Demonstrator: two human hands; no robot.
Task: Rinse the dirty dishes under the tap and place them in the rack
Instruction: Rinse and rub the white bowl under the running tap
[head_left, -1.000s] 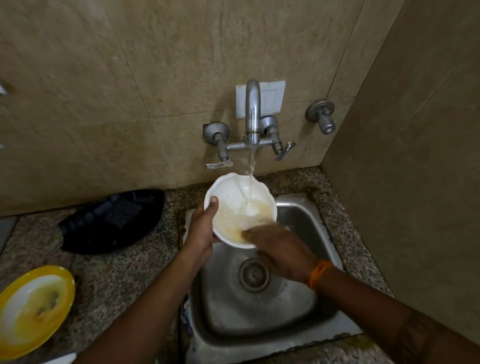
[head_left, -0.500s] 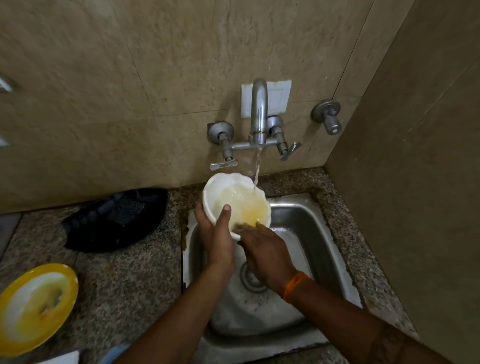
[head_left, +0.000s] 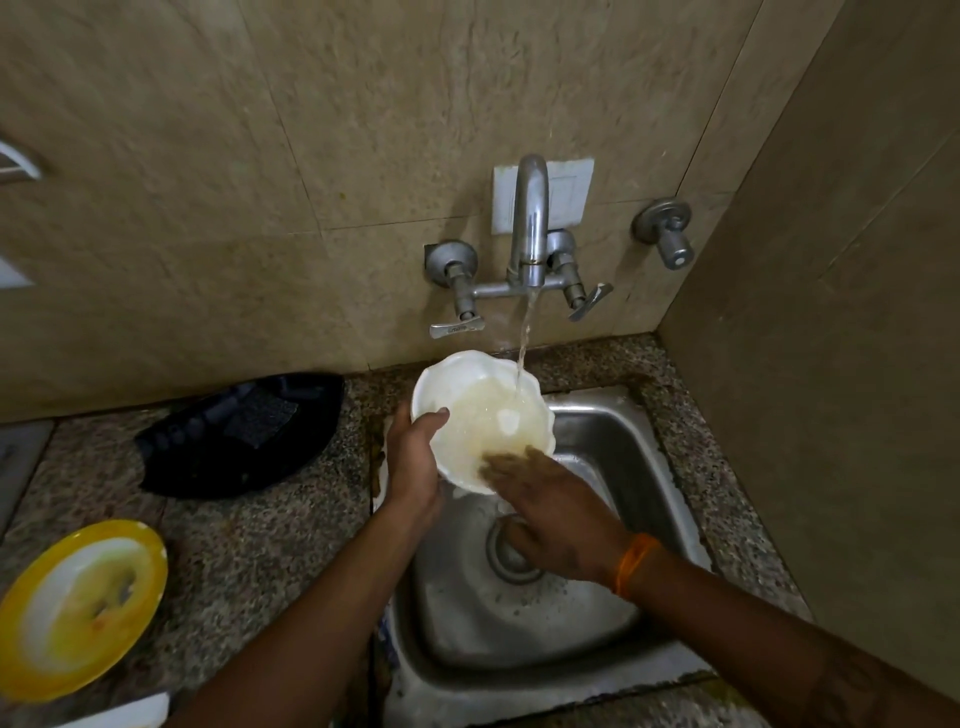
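Observation:
A white scalloped bowl (head_left: 470, 397) with cloudy yellowish water in it is held over the steel sink (head_left: 618, 447), under the running tap (head_left: 531, 223). My left hand (head_left: 415, 460) grips the bowl's left rim, thumb over the edge. My right hand (head_left: 558, 512) has its fingers spread inside the bowl's near side, blurred with motion. The water stream lands on the bowl's far right rim. A dirty yellow plate (head_left: 78, 608) lies on the counter at the lower left.
A black tray-like rack (head_left: 239, 436) sits on the granite counter left of the sink. A second valve (head_left: 670, 234) sticks out of the wall to the right. A tiled side wall closes off the right. A white object's corner (head_left: 130, 714) shows at the bottom left.
The bowl has shifted slightly so the stream hits its right rim. My right hand keeps rubbing inside the bowl's near side. My left hand still holds the rim.

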